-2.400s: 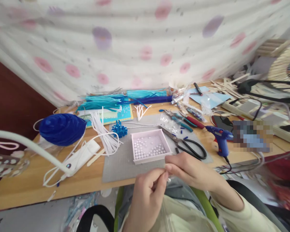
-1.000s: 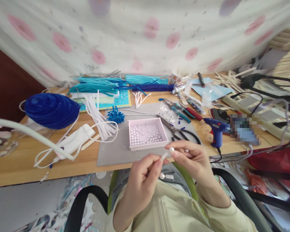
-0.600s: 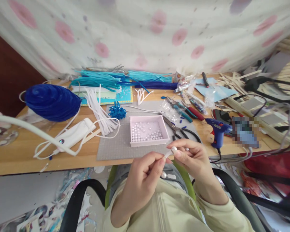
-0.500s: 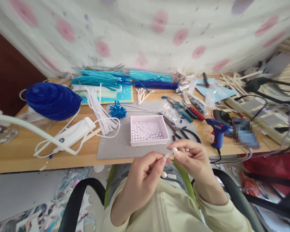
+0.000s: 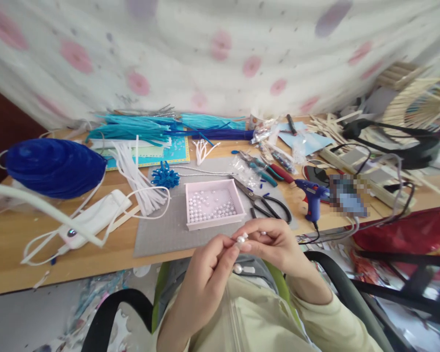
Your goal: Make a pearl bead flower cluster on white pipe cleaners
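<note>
Both hands meet just below the table's front edge, above my lap. My left hand (image 5: 209, 266) pinches a short white stem that carries a pearl (image 5: 237, 268) lower down. My right hand (image 5: 275, 242) pinches a white pearl bead (image 5: 240, 239) at the stem's tip. The fingertips of the two hands nearly touch. Just beyond them a pink shallow box (image 5: 213, 209) with several loose pearls sits on a grey mat (image 5: 161, 234).
Black scissors (image 5: 266, 203), pliers (image 5: 258, 166) and a blue glue gun (image 5: 310, 195) lie right of the box. White stems (image 5: 139, 183), a blue flower piece (image 5: 165, 178), turquoise strips (image 5: 132, 129) and a blue ribbed shape (image 5: 53, 166) lie to the left. Cables and wooden sticks (image 5: 337, 129) crowd the right.
The right hand has slid its pearl down the stem until it meets the left fingertips. The view has shifted, so the table's things sit further left.
</note>
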A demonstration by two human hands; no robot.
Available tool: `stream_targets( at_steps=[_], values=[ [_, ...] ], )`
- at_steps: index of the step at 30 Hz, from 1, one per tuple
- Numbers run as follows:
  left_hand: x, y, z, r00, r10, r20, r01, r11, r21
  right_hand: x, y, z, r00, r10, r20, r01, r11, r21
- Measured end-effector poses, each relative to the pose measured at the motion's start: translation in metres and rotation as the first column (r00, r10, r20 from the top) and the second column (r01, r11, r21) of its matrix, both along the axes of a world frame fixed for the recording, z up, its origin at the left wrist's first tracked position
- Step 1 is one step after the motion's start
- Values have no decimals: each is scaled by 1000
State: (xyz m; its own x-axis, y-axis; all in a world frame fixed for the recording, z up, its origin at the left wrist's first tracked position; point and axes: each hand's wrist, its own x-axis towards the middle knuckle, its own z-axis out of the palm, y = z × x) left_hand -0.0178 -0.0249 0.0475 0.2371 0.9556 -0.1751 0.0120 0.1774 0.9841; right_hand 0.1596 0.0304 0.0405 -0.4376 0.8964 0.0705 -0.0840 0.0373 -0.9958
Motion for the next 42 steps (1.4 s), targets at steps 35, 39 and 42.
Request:
stream_targets(
  at_steps=[35, 39, 42],
  values=[
    [23, 17, -20, 968, 219, 122, -182, 950, -255, 19, -5, -23, 962, -41, -270, -97, 873, -478],
    [27, 18, -18, 982, 153, 109, -121, 960, -253, 12, -1, -23, 956, -137, -261, 26, 922, -387],
    [29, 18, -14, 989, 112, 92, -86, 965, -247, 5, 1, -19, 939, -225, -258, 139, 939, -313]
  ],
)
